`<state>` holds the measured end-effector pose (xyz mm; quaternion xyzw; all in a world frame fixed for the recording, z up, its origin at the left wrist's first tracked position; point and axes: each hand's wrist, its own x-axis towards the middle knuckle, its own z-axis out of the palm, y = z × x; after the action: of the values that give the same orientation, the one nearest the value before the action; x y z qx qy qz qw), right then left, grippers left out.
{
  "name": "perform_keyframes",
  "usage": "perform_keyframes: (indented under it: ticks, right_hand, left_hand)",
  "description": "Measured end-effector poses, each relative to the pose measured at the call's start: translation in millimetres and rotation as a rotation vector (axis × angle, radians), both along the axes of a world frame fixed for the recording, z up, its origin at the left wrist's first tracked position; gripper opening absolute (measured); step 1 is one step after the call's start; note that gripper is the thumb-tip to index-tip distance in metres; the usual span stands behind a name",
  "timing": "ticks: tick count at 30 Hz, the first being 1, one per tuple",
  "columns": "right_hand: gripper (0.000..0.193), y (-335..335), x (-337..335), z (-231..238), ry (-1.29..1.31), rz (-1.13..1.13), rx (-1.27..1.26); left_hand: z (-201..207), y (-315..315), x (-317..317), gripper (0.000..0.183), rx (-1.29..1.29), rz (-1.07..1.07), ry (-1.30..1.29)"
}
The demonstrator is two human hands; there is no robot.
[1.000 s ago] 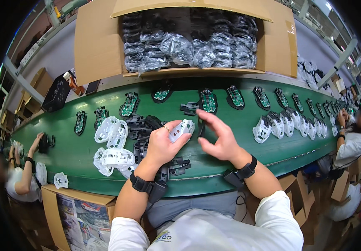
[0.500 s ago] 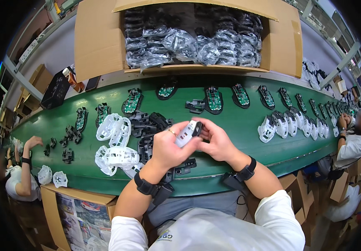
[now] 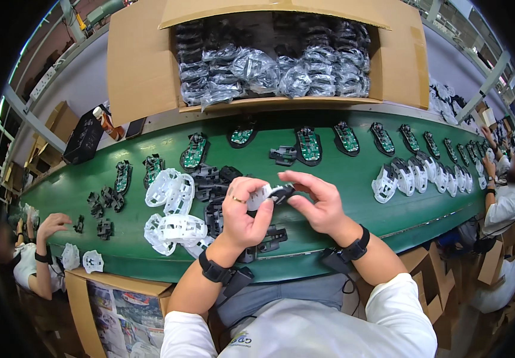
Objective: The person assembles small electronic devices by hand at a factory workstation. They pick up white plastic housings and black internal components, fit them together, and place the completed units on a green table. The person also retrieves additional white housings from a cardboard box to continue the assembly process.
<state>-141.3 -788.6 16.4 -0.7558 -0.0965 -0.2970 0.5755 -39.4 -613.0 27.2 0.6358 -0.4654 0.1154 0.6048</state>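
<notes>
Head view, looking down: a small white plastic part (image 3: 259,198) is held above a green tabletop (image 3: 412,218) by the left hand (image 3: 242,218), pinched between thumb and fingers, with a small dark part (image 3: 281,192) at its right end. By the right hand (image 3: 323,206) the dark part's far side is framed, forefinger and thumb parted; whether it is gripped there cannot be told. Fitting the dark part to the white one is judged to be the step in hand; for the next move, a firm left pinch and careful lining-up by the right hand seem called for. To the left of the hands, loose white shells (image 3: 183,228) are piled, with dark plastic brackets (image 3: 210,185) heaped beside them; beyond, green circuit boards (image 3: 309,146) are laid out in a row. Compared with half a second earlier, the right hand has been loosened from a closer grasp, and the dark part, then more upright, is now tipped nearer to flat
</notes>
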Motion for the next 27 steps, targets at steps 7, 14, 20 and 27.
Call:
perform_keyframes:
  ticks: [7, 14, 20, 27]
  right_hand:
    - [0.018, 18, -6, 16, 0.06, -0.024, -0.164]
    - [0.032, -63, 9, 7, 0.291, -0.325, 0.211]
    - [0.048, -72, -13, 22, 0.093, -0.561, -0.57]
    - [0.079, 71, -19, -14, 0.142, 0.34, -1.016]
  left_hand:
    - [-7, 13, 2, 0.015, 0.018, 0.04, 0.135]
    - [36, 4, 20, 0.043, 0.173, 0.088, -0.138]
    - [93, 62, 44, 0.059, 0.647, -0.111, -0.382]
    - [28, 167, 23, 0.072, 1.077, 0.085, -0.666]
